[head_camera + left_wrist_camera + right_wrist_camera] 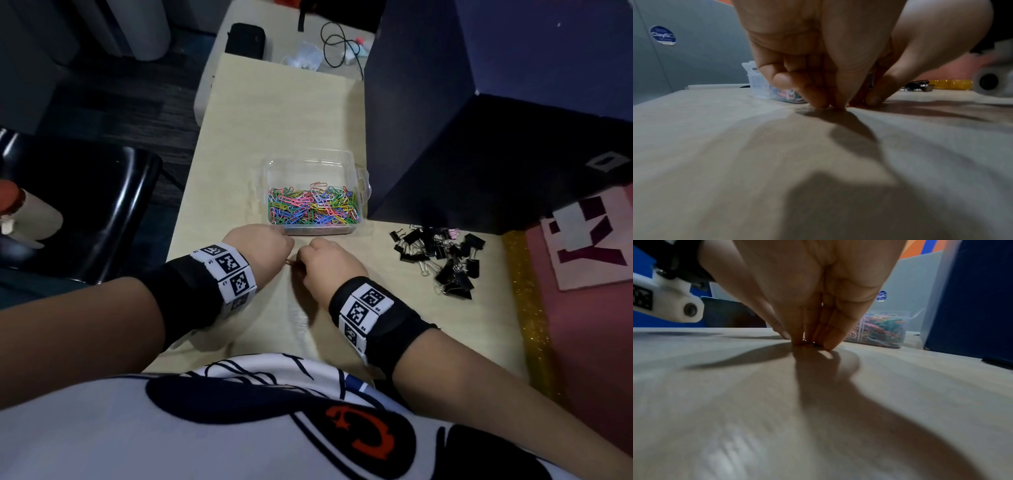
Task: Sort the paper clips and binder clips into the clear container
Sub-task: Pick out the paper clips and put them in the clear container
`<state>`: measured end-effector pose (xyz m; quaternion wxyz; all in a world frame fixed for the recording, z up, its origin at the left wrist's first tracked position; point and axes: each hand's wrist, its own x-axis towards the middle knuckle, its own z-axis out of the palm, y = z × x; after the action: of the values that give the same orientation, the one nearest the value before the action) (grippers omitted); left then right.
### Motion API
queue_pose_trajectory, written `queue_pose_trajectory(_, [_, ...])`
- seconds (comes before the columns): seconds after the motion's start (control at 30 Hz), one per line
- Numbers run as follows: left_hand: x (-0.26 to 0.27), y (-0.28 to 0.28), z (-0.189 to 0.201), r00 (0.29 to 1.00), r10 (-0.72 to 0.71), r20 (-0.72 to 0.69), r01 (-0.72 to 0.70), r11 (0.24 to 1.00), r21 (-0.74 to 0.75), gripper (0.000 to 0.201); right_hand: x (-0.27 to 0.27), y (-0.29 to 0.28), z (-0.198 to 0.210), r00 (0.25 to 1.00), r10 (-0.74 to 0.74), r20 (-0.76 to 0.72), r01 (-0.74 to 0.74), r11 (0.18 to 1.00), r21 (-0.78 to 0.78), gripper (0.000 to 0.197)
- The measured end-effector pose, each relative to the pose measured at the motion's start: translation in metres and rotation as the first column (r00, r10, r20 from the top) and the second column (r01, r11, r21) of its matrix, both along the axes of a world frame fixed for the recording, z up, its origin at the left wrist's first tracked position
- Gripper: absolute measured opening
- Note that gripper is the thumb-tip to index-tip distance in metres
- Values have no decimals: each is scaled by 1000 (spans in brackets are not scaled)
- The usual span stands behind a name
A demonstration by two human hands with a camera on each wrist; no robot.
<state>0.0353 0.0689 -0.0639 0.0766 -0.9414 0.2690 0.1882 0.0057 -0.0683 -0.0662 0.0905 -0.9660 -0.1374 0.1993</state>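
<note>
The clear container [310, 171] sits at the centre of the head view on the pale wooden table [260, 113], its nearer half heaped with coloured paper clips [313, 205] and its farther half bare, presumably kept for the other kind. The binder clips [442, 257], mostly black, lie in a loose pile at centre right, well apart from the box and not yet sorted. Just below the container the 2 hands meet knuckle to knuckle: the left hand [262, 245] and the right hand [325, 263] both have their fingers bunched narrow and pointed down at the tabletop, tips touching the wood. A thin sliver between them in the head view, and a small dark loop under the right fingertips [828, 344] in the right wrist view, suggest a stray paper clip lying flat; it is too small to name for certain, and whether either hand has it pinched I cannot tell. Such a flat wire gives little edge to catch, which probably explains why both hands crowd it from opposite sides. A tall dark blue box [479, 137] stands against the container's right side and walls off the route from the binder clips, so they would have to pass in front of it. A black cable [337, 44] and a black pouch [245, 39] lie at the top.
</note>
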Motion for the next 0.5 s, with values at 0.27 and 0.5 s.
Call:
queue_pose_trajectory(0.27, [-4,14,-4,999,36,-6,-36,999,-38,16,4,-4,0,975,-174,-138,167,984,-61,31])
queue_pose_trajectory(0.5, [18,14,30,975,204,84,-156,908,-390,25,5,-8,7,981,-119,-154,96,984,-151,33])
